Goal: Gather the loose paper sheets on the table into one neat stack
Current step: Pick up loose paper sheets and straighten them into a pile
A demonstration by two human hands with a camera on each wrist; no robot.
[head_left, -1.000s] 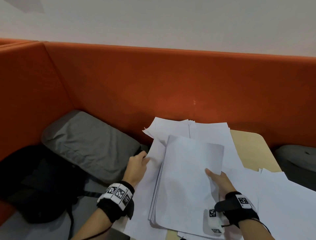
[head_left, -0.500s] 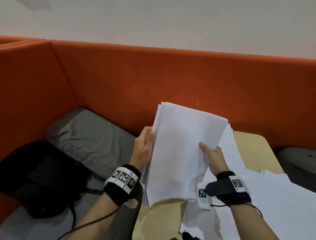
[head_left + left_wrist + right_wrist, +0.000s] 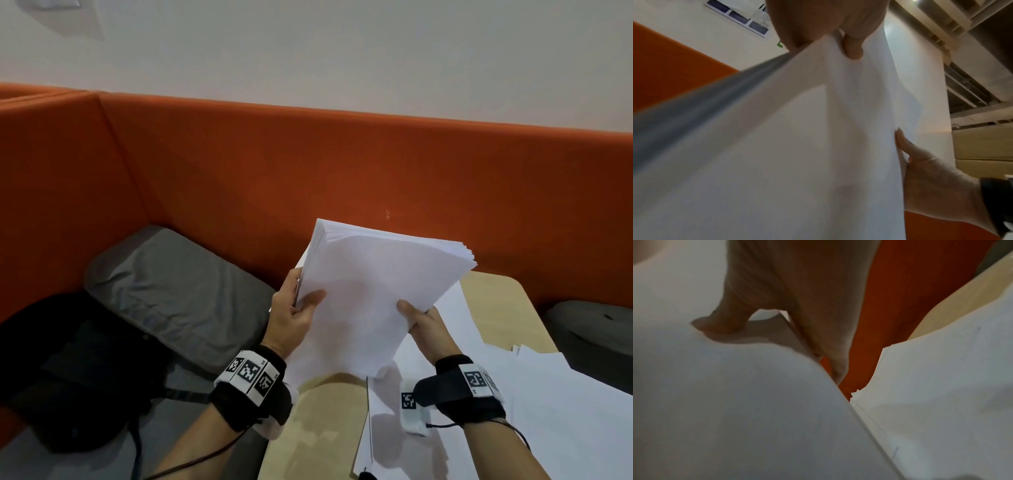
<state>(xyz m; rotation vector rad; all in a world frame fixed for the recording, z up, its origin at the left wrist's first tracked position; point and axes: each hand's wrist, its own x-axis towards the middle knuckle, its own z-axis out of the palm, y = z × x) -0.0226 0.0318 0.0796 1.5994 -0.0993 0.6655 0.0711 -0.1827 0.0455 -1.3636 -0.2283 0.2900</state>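
Note:
A thick stack of white paper sheets (image 3: 373,291) is held upright and tilted above the wooden table (image 3: 318,431). My left hand (image 3: 294,315) grips its left edge, thumb on the front. My right hand (image 3: 421,318) grips its right lower edge, thumb on the front. In the left wrist view the stack (image 3: 797,154) fills the frame, with my left thumb (image 3: 853,47) at the top and my right hand (image 3: 931,178) at the right. In the right wrist view my right thumb (image 3: 721,322) presses the stack (image 3: 735,402). More loose sheets (image 3: 565,418) lie spread on the table's right side.
An orange padded partition (image 3: 308,164) runs behind and to the left of the table. A grey cushion (image 3: 171,291) and a black bag (image 3: 75,370) lie on the seat at the left. Another grey cushion (image 3: 592,329) sits at the far right.
Both hands lifted the stack off the table and tipped it up towards vertical. My left hand moved from a loose sheet onto the stack's left edge, and bare tabletop now shows beneath.

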